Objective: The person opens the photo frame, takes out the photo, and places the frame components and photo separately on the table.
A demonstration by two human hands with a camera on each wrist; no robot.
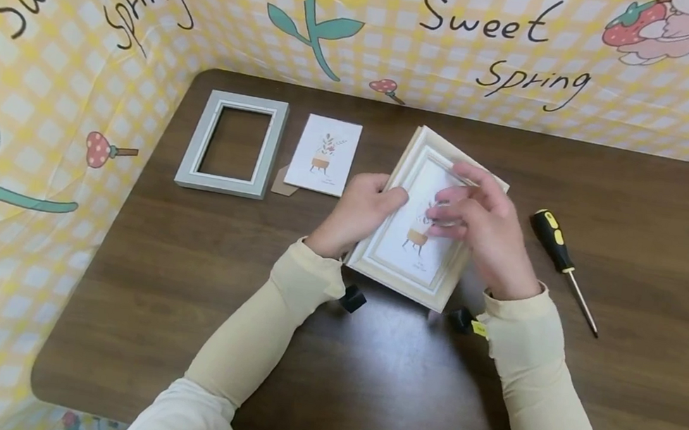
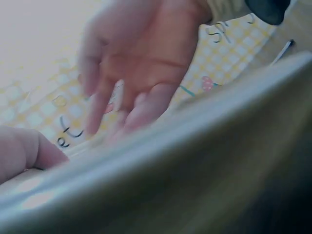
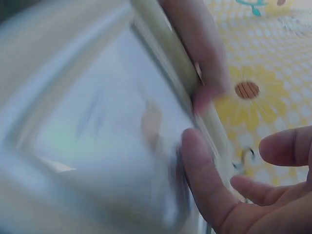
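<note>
A cream picture frame (image 1: 400, 287) is held tilted above the table, its front showing a print (image 1: 417, 239) of a plant in an orange pot. My left hand (image 1: 359, 209) grips the frame's left side, thumb over the front moulding. In front of the pane is my right hand (image 1: 489, 224), fingers spread and loosely bent. One finger (image 3: 202, 170) of it appears to touch the pane in the right wrist view, though blur hides the exact contact. From the left wrist view, the right palm (image 2: 146, 58) faces the frame.
A grey frame (image 1: 193, 141) with an open middle lies at the left. Beside it, a white card (image 1: 324, 154) with a plant print partly covers a brown piece (image 1: 284, 183). A black-and-yellow screwdriver (image 1: 557, 250) lies at the right. Patterned cloth (image 1: 364, 40) stands behind the brown table (image 1: 361, 401).
</note>
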